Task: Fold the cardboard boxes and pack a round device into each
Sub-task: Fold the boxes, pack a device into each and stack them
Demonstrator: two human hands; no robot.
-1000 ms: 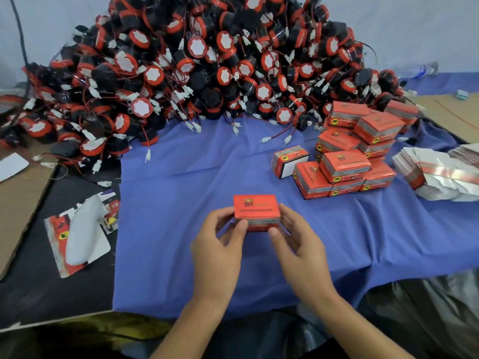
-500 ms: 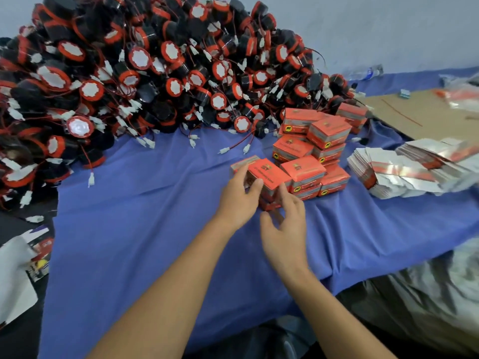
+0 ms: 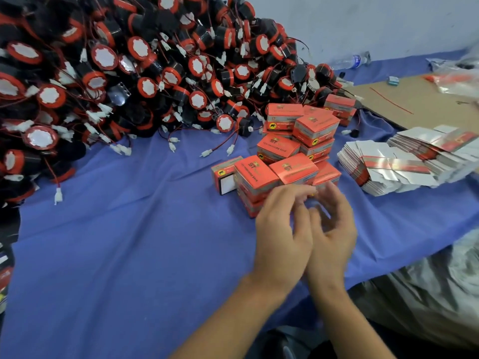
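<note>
Blue cloth (image 3: 129, 255) bears a heap of round black-and-red wired devices (image 3: 145, 73) well beyond the fingertips (image 3: 290, 196); folded orange cardboard boxes (image 3: 293, 167) lie just past them. Left hand (image 3: 282, 237) and right hand (image 3: 333, 237): loosely curled, empty. Boxes seem light, crushable; pinch side walls.

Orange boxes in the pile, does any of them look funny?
Yes. One box at the left edge of the pile stands turned, showing a white face where the others show orange tops. Several boxes in the pile sit tilted.
</note>
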